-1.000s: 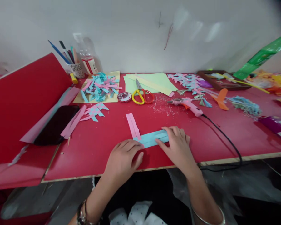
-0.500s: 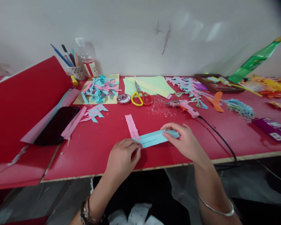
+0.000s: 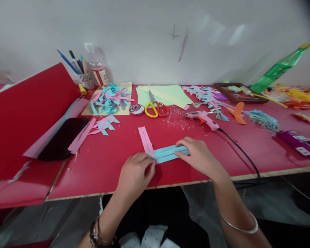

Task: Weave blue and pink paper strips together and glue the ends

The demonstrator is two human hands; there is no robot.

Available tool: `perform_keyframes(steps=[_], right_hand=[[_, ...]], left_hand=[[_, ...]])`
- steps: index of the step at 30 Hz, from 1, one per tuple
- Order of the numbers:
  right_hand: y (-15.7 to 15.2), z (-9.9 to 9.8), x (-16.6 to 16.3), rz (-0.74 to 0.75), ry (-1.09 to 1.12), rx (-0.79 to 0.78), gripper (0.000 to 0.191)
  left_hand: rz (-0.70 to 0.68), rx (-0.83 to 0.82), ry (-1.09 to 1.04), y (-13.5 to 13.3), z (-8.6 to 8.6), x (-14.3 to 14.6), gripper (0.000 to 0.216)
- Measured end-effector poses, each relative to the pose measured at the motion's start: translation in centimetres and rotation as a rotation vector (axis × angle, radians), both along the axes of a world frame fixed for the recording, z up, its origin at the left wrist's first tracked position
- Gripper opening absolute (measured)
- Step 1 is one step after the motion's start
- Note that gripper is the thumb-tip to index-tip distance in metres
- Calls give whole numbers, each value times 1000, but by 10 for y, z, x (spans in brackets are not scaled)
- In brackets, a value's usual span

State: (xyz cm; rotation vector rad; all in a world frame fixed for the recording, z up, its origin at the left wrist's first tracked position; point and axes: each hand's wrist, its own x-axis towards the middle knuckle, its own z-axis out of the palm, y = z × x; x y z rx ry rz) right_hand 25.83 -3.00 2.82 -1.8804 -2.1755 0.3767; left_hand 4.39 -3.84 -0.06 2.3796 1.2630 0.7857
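A light-blue paper strip [image 3: 166,154] with a lengthwise crease lies over the lower end of a pink paper strip [image 3: 145,139], forming a corner. My left hand [image 3: 138,168] is closed, its thumb and fingertips pinching the corner where the strips meet. At the other end of the blue strip, my right hand [image 3: 197,155] has its thumb and index finger on opposite long edges, gripping the paper. The strip's right end is partly hidden under that hand.
Scissors [image 3: 155,106] and a pink glue gun [image 3: 203,118] with a black cord lie beyond the strips. A heap of folded paper pieces [image 3: 110,98] is at back left. A black phone [image 3: 63,139] lies left, a purple object [image 3: 298,143] right. The table's front edge is close.
My right hand has slid a little left along the blue strip, and its fingers have closed more around the edges. My left hand stays at the corner.
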Motion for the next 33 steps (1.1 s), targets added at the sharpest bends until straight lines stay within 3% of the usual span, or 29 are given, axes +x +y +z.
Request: perform_keyframes(steps=[4, 9, 17, 24, 30, 33], right_hand=[[0, -2, -9, -58, 77, 28, 14], [2, 10, -5, -47, 158, 68, 15], [3, 22, -5, 42, 492, 77, 18], [6, 28, -32, 111, 830, 31, 21], [8, 33, -52, 221, 943, -77, 19], [6, 29, -45, 222, 929, -31, 21]], left_hand=[[-4, -12, 8, 0, 1, 0, 18], [0, -12, 56, 2, 4, 2, 18], [93, 61, 182, 4, 5, 11, 14], [212, 61, 235, 2, 12, 21, 36], [293, 23, 319, 10, 16, 26, 28], [295, -29, 335, 11, 18, 24, 25]])
